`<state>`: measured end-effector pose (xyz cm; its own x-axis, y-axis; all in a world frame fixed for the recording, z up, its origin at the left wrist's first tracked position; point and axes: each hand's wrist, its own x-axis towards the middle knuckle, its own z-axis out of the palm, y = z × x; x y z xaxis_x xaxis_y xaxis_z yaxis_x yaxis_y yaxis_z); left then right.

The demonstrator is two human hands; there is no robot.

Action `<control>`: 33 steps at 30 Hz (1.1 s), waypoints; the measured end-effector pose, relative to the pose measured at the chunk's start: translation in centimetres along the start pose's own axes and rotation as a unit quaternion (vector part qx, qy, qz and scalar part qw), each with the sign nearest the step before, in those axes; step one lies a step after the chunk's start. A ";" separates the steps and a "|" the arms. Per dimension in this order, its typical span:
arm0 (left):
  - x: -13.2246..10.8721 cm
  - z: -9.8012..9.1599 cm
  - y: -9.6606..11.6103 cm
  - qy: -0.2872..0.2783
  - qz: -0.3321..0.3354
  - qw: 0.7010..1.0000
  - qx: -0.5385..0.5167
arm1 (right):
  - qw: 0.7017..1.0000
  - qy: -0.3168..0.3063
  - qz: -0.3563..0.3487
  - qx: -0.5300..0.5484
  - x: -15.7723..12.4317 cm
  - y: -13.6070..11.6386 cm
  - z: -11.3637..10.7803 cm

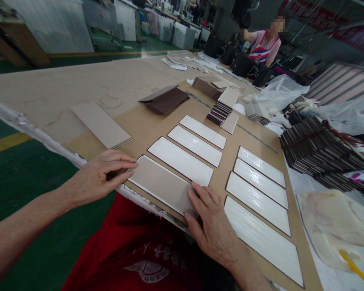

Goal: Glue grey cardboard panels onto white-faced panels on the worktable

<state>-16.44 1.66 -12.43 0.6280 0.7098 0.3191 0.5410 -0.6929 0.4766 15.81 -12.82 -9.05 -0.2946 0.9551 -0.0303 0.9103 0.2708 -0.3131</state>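
A beige rectangular board (162, 184) lies on a white-coated panel at the table's near edge, a thin white border showing along its far side. At its left end, my left hand (101, 171) grips the edge between fingers and thumb. The opposite end is between the fingers and thumb of my right hand (210, 216). Just beyond it lies a shiny white-coated panel (182, 161), with two more in the same column. To the right is a second column of wet-looking white panels (262, 238). Several loose beige boards (101, 123) lie beyond my left hand.
Dark brown boards (170, 100) and stacked strips (220, 111) stand farther back. On the right are a tall pile of dark panels (324, 149) and a glue-smeared tray (327, 226) with a yellow-handled tool (356, 268). Another person (263, 44) stands at the far end.
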 end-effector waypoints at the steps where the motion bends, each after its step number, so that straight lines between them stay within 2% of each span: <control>1: 0.0 0.0 0.0 0.000 0.001 1.000 0.000 | 1.000 0.000 0.000 -0.002 0.0 0.0 0.0; 8: 0.1 0.0 0.1 -0.004 0.015 1.000 0.018 | 0.999 0.008 0.000 -0.036 0.0 -0.3 0.4; 13: 0.1 -0.3 0.4 -0.009 0.043 0.997 0.070 | 0.998 0.009 -0.008 -0.062 0.3 -1.1 0.4; 18: 0.7 -0.8 0.6 -0.113 0.101 0.979 0.133 | 0.993 0.006 -0.061 -0.101 0.7 -2.3 0.1; 23: 1.5 -0.1 2.5 -0.118 0.138 0.965 0.190 | 0.993 -0.004 -0.009 -0.121 1.9 -3.8 0.2; 27: 1.7 0.0 3.6 -0.123 0.122 0.956 0.235 | 0.991 -0.004 0.000 -0.133 2.1 -3.6 0.9; 30: 1.1 -0.5 2.9 -0.136 0.110 0.946 0.273 | 0.991 0.003 0.007 -0.135 0.8 -2.6 1.5; 33: 0.1 -0.8 1.3 -0.125 0.119 0.944 0.281 | 0.990 0.007 0.012 -0.137 -1.1 -1.7 1.7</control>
<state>-16.13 0.93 -11.18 0.8434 0.5225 0.1251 0.5355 -0.8365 -0.1165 14.05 -14.56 -10.07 -0.2686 0.9630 -0.0204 0.9626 0.2676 -0.0428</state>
